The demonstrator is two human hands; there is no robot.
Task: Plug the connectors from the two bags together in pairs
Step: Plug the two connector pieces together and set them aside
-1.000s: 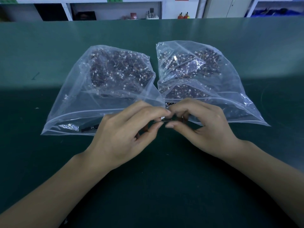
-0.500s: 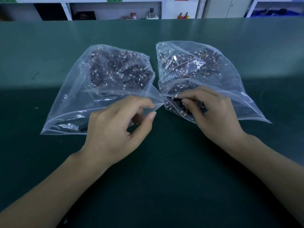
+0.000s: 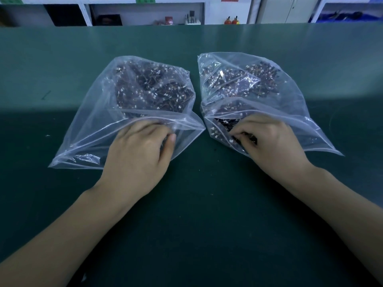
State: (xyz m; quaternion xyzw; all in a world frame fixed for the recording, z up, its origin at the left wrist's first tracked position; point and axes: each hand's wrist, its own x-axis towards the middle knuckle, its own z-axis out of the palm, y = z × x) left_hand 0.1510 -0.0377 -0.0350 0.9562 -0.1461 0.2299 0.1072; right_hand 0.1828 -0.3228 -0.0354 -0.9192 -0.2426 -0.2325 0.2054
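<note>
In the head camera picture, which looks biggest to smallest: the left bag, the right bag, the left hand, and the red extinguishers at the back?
1. left bag and right bag: about alike.
2. left hand.
3. extinguishers: tiny, but far away, so unsure.

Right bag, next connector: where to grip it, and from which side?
Judging by its pose, come in from the near side: the right bag lies flat on the green table with its mouth open toward the person. The right hand is already in that opening. Connectors at the mouth lie tangled, so probably pinch one small white housing rather than its thin wires, and pull toward you.
</note>
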